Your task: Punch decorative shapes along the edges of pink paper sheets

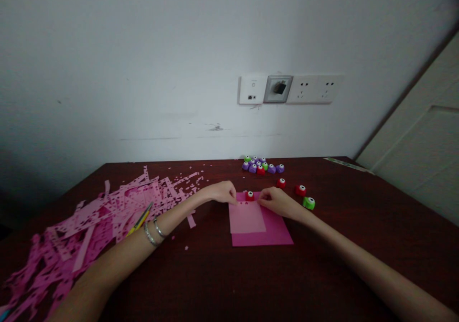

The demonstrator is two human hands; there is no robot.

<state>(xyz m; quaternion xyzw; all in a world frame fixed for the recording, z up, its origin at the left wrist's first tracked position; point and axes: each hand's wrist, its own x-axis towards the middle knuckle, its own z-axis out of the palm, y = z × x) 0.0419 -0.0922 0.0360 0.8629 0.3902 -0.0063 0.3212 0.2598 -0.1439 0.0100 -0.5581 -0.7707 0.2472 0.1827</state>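
A light pink paper sheet (247, 219) lies over darker pink paper (278, 233) on the table. Along its top edge runs a short row of small punched holes. My left hand (224, 191) pinches the sheet's upper left corner, fingers closed. At the upper right corner, my right hand (274, 200) is closed in a pinch on the same sheet. Between the two hands a red craft punch (250, 196) stands at the top edge of the paper; whether the edge sits inside its slot I cannot tell.
Punched pink paper strips and scraps (96, 217) heap on the left, with yellow scissors or a cutter (140, 219) among them. Purple, green and red craft punches (258, 165) cluster near the wall. Other punches (300, 190) stand right of my right hand.
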